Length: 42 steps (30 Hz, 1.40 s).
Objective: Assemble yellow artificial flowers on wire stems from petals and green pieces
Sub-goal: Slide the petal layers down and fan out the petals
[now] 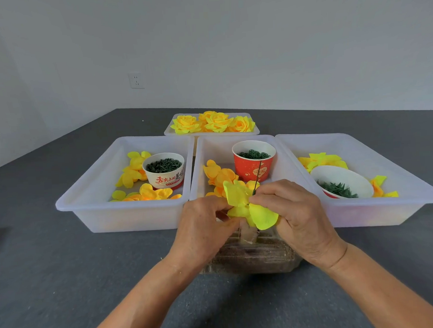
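Petals point(248, 207), yellow and partly threaded on a thin dark wire stem point(257, 178), sit at the centre of the head view, held above a brown ridged block point(250, 256) on the dark grey surface point(65, 272).

Left hand point(201, 227): grip pinching the petal cluster from 9 o'clock, fingers curled round its lower edge.

Right hand point(295, 210): grip pinching the wire stem where it meets the petals, from 3 o'clock. The stem rises toward 12 o'clock from between the fingertips.

Container layout, referenced from the held petals:
- At 10 o'clock, a translucent white left bin point(91, 193) holds loose yellow and orange petals and a white printed cup point(164, 172) filled with dark green pieces.
- At 12 o'clock, just behind the hands, a centre bin point(209, 149) holds loose orange petals and a red cup point(254, 162) filled with green rings. The stem overlaps this cup in the view.
- At 2 o'clock, a right bin point(385, 155) holds yellow petals and a tilted white bowl point(341, 181) containing green pieces.
- Farther out at 12 o'clock, a shallow tray point(168, 131) holds finished yellow flowers point(213, 122).

The three bins stand side by side, rims touching or nearly so. A wall socket point(136, 80) is mounted on the white wall at 11 o'clock.
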Motion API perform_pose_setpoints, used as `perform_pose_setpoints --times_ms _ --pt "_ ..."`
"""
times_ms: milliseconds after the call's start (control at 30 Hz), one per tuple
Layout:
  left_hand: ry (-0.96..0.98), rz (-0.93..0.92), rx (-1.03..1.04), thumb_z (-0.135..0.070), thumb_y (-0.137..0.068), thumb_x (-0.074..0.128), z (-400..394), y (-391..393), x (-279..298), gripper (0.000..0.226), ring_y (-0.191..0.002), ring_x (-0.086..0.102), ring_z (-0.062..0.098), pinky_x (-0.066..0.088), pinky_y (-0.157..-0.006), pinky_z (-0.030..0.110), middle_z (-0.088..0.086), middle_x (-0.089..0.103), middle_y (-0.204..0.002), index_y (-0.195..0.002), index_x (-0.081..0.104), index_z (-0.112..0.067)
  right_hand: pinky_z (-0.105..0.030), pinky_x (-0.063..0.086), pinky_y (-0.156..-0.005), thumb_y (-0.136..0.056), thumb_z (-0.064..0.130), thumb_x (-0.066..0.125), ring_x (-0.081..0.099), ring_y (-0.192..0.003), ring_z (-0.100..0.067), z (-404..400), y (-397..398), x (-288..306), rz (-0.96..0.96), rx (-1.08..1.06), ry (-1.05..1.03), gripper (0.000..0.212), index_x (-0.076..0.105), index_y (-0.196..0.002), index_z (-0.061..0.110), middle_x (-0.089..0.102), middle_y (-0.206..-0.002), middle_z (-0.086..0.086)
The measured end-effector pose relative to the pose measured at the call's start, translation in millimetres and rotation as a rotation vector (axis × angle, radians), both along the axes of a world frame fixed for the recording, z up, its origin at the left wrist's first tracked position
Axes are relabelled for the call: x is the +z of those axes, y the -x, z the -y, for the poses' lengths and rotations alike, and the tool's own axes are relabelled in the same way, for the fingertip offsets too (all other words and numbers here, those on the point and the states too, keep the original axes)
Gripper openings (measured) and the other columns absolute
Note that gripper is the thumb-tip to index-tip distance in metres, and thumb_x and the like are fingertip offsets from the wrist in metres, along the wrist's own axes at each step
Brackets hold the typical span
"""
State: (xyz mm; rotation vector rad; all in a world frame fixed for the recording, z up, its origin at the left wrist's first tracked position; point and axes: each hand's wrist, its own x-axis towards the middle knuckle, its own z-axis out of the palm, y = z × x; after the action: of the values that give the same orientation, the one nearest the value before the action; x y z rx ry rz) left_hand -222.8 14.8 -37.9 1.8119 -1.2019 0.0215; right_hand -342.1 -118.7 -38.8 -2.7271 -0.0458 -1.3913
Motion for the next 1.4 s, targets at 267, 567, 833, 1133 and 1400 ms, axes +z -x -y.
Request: perform_pose_setpoints --times_ms 267,567,833,1133,1400 --pt "-0.016 -0.023 -0.038 -0.018 -0.074 0.077 -2 0 2 0.023 -0.075 0.063 0.001 0.05 -0.074 0.013 -0.01 0.071 -0.085 -0.097 0.074 -0.022 -0.039 0.053 -0.064 -0.082 0.007 0.055 0.064 -0.076 -0.03 -2 5 1 0.013 -0.063 -0.021 0.021 0.07 -0.095 0.0 0.069 -0.087 -0.012" --pt "-0.012 -0.022 -0.037 -0.023 -0.074 0.077 -2 0 2 0.021 -0.076 0.062 -0.005 0.044 -0.07 0.001 -0.017 0.068 -0.079 -0.095 0.074 -0.02 -0.042 0.055 -0.069 -0.072 -0.009 0.059 0.065 -0.083 -0.03 0 2 -4 0.008 0.042 -0.109 0.028 0.073 -0.095 0.0 0.069 -0.094 -0.013" --pt "-0.019 -0.047 -0.028 -0.024 -0.074 0.078 -1 1 2 0.025 -0.079 0.066 0.004 0.048 -0.072 0.008 -0.008 0.072 -0.088 -0.098 0.073 -0.019 -0.043 0.053 -0.068 -0.077 0.002 0.043 0.063 -0.084 -0.029 -1 4 -1 -0.074 -0.026 -0.003 0.038 0.073 -0.099 0.004 0.071 -0.095 -0.007" --pt "0.155 -0.758 -0.158 -0.007 -0.077 0.071 -3 0 14 0.011 -0.083 0.067 0.018 0.054 -0.074 0.024 0.003 0.074 -0.083 -0.086 0.073 -0.012 -0.047 0.052 -0.076 -0.071 -0.012 0.045 0.06 -0.092 -0.032 -3 5 -7 -0.068 0.026 -0.138 0.045 0.071 -0.105 0.003 0.068 -0.102 -0.01" --pt "0.151 -0.782 -0.015 -0.011 -0.082 0.068 9 1 17 0.013 -0.071 0.055 0.014 0.046 -0.07 0.027 0.005 0.064 -0.069 -0.07 0.07 -0.007 -0.05 0.051 -0.077 -0.061 -0.019 0.056 0.059 -0.095 -0.028 -8 4 -5 -0.079 0.016 -0.17 0.052 0.071 -0.105 0.004 0.069 -0.099 -0.006"
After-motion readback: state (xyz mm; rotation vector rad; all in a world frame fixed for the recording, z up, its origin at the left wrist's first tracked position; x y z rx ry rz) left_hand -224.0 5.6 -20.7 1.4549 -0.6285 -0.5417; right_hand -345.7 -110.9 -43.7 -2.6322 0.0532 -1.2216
